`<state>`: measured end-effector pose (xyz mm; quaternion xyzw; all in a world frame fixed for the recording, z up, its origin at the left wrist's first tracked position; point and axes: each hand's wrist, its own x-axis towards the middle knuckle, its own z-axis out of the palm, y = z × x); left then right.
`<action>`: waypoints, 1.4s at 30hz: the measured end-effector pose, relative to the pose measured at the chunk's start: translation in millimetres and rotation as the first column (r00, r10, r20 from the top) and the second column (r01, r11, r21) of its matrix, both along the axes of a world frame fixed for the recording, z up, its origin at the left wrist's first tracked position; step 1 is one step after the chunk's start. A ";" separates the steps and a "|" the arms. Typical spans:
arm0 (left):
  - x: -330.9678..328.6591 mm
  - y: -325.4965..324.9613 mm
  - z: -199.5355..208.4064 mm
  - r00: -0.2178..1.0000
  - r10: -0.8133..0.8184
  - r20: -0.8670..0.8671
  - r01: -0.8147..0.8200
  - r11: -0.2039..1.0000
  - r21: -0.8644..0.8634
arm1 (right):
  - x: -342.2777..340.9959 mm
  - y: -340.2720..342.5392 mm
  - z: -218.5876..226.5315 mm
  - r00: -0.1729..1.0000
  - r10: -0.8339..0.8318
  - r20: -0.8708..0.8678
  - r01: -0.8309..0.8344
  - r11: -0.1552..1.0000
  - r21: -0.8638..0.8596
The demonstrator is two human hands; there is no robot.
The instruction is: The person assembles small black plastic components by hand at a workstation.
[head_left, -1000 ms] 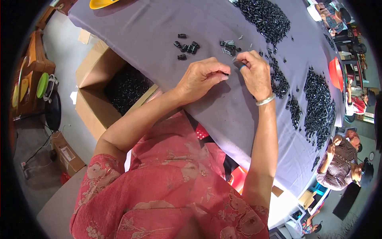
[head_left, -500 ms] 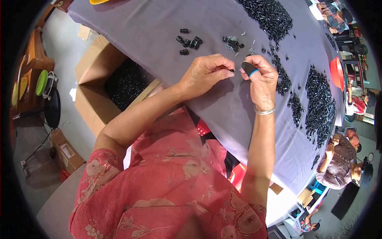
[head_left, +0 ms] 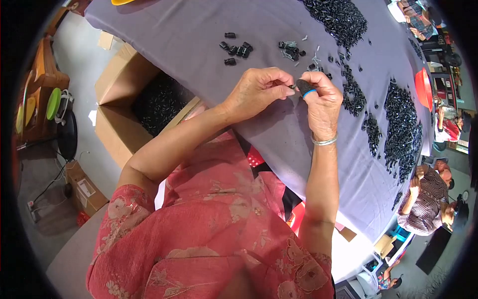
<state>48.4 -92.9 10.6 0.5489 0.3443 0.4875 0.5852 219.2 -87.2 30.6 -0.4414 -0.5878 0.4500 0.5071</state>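
Observation:
My left hand (head_left: pixel 263 93) is closed in a pinch, holding a small black plastic part (head_left: pixel 292 86) between thumb and fingertip. Close against it is my right hand (head_left: pixel 322 97), its fingers and thumb pressed together; what they grip is hidden or too small to name. A black finger cot (head_left: pixel 304 87) with a blue edge covers the right thumb. Just beyond the hands lies a small heap of black parts and silver screws (head_left: pixel 290 52), with a few loose screws to its right. Farther left sits a small cluster of black plastic fittings (head_left: pixel 243 50).
Large piles of small black parts (head_left: pixel 343 25) spread over the grey tablecloth (head_left: pixel 199 30), another pile (head_left: pixel 401 129) farther right. A cardboard box (head_left: pixel 117 89) of black parts stands open at my left. A red bowl (head_left: pixel 423 89) is at the right edge; people sit beyond.
My right hand has moved left, bringing its fingertips up against the black part in my left hand. The left hand has stayed almost still.

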 end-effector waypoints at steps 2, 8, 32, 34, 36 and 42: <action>-0.4 0.2 0.4 1.000 -0.004 0.007 0.004 1.000 -0.014 | -1.1 0.1 0.0 1.000 -0.013 0.016 0.013 1.000 0.022; -1.1 0.2 -1.3 0.999 -0.014 0.040 0.014 1.000 -0.006 | -4.9 -2.8 2.0 0.998 -0.035 0.052 0.029 0.994 0.110; -14.3 8.0 3.9 0.976 -0.203 -0.078 0.199 0.979 -0.052 | 3.8 -1.7 9.4 0.953 0.096 0.286 -0.156 0.969 0.192; -13.9 8.7 3.5 0.977 -0.184 -0.106 0.182 0.983 -0.035 | 2.1 -2.5 11.4 0.958 0.110 0.264 -0.158 0.974 0.165; -13.2 7.5 5.4 0.978 -0.184 -0.094 0.183 0.983 -0.023 | 1.7 -2.9 10.9 0.963 0.120 0.243 -0.160 0.975 0.152; -11.4 7.1 6.5 0.984 -0.174 -0.036 0.173 0.984 -0.031 | 5.5 -2.0 7.9 0.974 0.163 0.159 -0.182 0.976 0.117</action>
